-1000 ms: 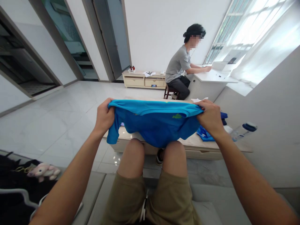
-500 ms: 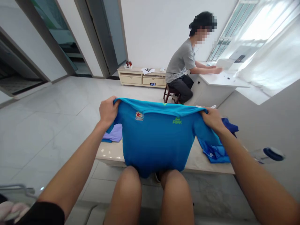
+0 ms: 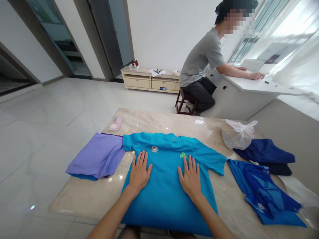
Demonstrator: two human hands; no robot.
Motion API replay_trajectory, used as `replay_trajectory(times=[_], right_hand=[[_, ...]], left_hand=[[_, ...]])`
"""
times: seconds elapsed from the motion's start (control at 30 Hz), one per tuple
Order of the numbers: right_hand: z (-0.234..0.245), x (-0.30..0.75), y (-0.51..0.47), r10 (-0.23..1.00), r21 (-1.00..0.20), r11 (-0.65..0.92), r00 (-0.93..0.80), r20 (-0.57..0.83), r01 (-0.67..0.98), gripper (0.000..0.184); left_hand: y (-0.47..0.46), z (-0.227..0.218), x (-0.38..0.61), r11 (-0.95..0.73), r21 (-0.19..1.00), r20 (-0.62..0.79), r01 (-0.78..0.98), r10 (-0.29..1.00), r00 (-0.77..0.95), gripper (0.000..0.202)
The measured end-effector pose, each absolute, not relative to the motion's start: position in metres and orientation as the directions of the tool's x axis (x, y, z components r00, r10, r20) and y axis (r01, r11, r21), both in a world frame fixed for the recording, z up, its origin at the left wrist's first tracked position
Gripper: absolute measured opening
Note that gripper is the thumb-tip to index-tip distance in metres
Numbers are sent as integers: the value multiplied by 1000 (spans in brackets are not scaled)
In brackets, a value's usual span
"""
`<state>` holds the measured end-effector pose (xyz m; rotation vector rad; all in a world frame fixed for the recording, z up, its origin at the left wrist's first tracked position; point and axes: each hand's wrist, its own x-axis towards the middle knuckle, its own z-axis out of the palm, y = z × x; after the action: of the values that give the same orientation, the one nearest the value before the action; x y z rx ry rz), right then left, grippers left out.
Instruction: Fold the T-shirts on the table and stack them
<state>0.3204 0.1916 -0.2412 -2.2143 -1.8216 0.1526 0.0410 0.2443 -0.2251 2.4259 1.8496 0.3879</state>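
Observation:
A bright blue T-shirt [image 3: 164, 196] lies spread face up on a glossy marble table [image 3: 159, 121], with two small logos on its chest. My left hand [image 3: 140, 172] rests flat on the shirt's left chest, fingers stretched out. My right hand [image 3: 190, 175] lies flat on the right chest, fingers apart. Neither hand holds anything.
A folded purple garment [image 3: 97, 156] lies left of the shirt. Dark blue clothes [image 3: 265, 189] and a white plastic bag [image 3: 236, 132] sit at the right. Beyond the table another person [image 3: 203, 68] sits on a stool at a white desk. A low cabinet [image 3: 149, 79] stands against the far wall.
The shirt, held up by its shoulders before, now lies flat on the table. Both hands have let go and rest open on it. The view has moved closer over the table.

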Motion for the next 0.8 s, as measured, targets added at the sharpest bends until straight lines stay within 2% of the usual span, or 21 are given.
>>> replay_trajectory(times=[0.17,0.33,0.47,0.57,0.63,0.7,0.8], right_hand=[[-236,337,263,981,-275,-140,171,90,951,76],[-227,348,334,982,-390,-96,151,111,916,77],[-215,343,315,986,-412,-64,120,112,909,74],[-209,343,240,991,-408,-8,62,120,913,70],[-205,348,175,993,-460,-25,74,90,888,69],[-195,354,114,985,-601,-127,173,20,789,73],[-162,351,39,941,-835,-307,279,-194,456,79]], left_hand=[[308,-222,44,-260,207,172,943,959,227,69],[371,-214,63,-239,228,110,944,970,219,69],[349,-206,58,-252,296,97,921,968,233,68],[273,-198,36,-286,406,132,868,958,255,65],[213,-187,18,-244,527,117,814,970,215,59],[160,-170,5,-105,683,29,723,993,117,54],[102,-128,-4,135,849,-217,511,971,104,49]])
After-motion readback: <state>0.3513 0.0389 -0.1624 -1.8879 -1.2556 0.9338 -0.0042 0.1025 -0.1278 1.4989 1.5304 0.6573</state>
